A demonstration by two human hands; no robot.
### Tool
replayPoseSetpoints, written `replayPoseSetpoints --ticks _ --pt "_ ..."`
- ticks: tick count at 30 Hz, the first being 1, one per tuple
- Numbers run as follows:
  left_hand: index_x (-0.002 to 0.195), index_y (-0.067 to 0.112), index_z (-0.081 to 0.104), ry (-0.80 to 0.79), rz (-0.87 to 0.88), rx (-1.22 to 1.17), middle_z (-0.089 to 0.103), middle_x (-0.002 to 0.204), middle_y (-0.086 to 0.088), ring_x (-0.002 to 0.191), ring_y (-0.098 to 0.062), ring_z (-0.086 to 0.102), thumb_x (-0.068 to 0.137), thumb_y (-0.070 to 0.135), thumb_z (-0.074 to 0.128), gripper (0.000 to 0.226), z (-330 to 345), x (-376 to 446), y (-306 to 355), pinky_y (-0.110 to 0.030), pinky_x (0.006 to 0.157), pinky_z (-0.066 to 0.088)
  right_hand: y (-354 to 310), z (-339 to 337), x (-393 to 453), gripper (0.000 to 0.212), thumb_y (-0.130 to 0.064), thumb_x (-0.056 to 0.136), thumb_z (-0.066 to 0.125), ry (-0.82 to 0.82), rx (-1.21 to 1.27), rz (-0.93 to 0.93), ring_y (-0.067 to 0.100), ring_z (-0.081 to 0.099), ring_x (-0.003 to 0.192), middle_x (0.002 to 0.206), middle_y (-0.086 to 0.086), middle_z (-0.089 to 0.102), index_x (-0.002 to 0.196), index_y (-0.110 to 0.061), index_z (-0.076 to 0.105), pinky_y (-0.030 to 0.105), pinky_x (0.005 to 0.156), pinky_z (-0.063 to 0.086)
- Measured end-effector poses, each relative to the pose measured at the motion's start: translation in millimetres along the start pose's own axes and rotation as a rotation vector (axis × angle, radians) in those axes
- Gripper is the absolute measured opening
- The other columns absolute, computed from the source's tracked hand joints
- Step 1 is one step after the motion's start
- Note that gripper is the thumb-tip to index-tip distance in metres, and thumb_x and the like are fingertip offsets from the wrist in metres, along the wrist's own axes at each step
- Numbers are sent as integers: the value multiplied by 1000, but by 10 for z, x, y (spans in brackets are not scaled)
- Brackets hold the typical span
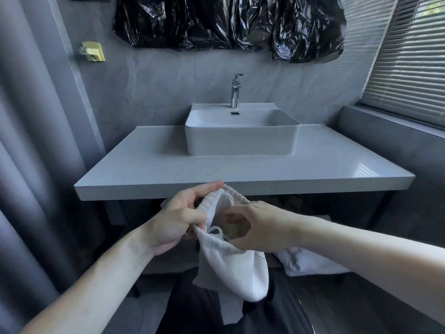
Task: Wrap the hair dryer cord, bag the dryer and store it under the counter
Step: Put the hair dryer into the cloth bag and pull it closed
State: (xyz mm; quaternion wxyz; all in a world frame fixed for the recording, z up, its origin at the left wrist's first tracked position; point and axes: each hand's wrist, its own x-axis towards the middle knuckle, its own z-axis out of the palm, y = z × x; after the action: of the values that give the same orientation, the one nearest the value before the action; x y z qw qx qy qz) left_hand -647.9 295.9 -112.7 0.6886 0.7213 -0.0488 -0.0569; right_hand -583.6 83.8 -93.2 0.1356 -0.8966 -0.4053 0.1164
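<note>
I count two hands, one white drawstring bag, one sink, one faucet, one counter. My left hand grips the left rim of the bag, thumb and fingers curled and pinching the gathered hem just in front of the counter edge. Between the fingers of both hands the bag mouth gapes; inside I see a dull tan-brown shape, likely the dryer, though I cannot tell for sure. My right hand pinches the right rim, fingers bent over the opening. The bag hangs below both sets of fingers. Beyond: sink, faucet.
</note>
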Motion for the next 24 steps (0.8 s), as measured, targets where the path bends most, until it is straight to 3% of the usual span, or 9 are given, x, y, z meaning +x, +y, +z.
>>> replayPoseSetpoints --ticks 3,5,9,12,14,15,17,20,24 --pt "148 30 62 10 -7 -2 40 56 1 46 -9 36 67 -7 52 90 37 -33 53 -21 44 30 72 -109 -183 42 -32 93 69 90 -3 -4 8 62 87 90 -13 70 135 -30 67 16 80 47" --pt "147 30 62 4 -9 8 42 53 4 45 -8 36 67 -6 51 89 84 -41 58 -21 43 29 155 -76 -262 34 -20 90 65 208 19 -14 14 59 82 83 -6 70 121 -32 71 15 79 45" --pt "148 31 62 19 -21 24 37 55 2 47 -10 33 65 -6 51 92 119 -26 26 -23 44 26 418 79 -332 32 -42 90 66 409 21 110 10 56 108 117 -15 62 121 -33 65 18 87 43" --pt "147 33 63 30 -17 35 37 57 2 48 -10 33 64 -5 52 92 87 -19 24 -23 45 25 536 163 -355 31 -46 89 73 283 234 265 8 67 95 108 -14 70 113 -28 66 23 78 52" --pt "145 34 64 40 -16 61 37 58 0 50 -12 34 65 -5 52 90 74 -10 17 -24 45 27 558 216 -347 20 -42 92 69 149 373 326 13 74 80 85 -7 79 83 -24 70 38 79 58" --pt "145 35 65 49 -19 83 38 60 -2 51 -13 34 65 -4 52 89 66 -8 9 -24 45 29 547 224 -347 31 -40 95 66 132 417 329 14 76 74 77 -2 80 69 -23 66 38 75 58" --pt "142 38 66 88 -28 162 45 59 -3 50 -14 38 69 -5 52 86 23 4 -21 -23 44 34 546 186 -328 43 -35 99 63 256 421 292 12 66 61 66 8 75 61 -15 60 33 65 49" --pt "130 38 76 173 -10 320 57 55 3 45 -17 41 79 -18 48 81 -136 34 -49 -21 45 39 476 16 -361 34 -19 99 63 493 388 227 9 55 53 68 14 74 71 -2 66 28 57 43" --pt "101 34 86 272 -23 487 49 47 7 44 -19 35 85 -15 48 64 -234 41 -50 -24 45 31 419 -104 -376 30 -18 96 61 542 412 200 27 63 52 62 10 72 70 -3 63 38 51 47"
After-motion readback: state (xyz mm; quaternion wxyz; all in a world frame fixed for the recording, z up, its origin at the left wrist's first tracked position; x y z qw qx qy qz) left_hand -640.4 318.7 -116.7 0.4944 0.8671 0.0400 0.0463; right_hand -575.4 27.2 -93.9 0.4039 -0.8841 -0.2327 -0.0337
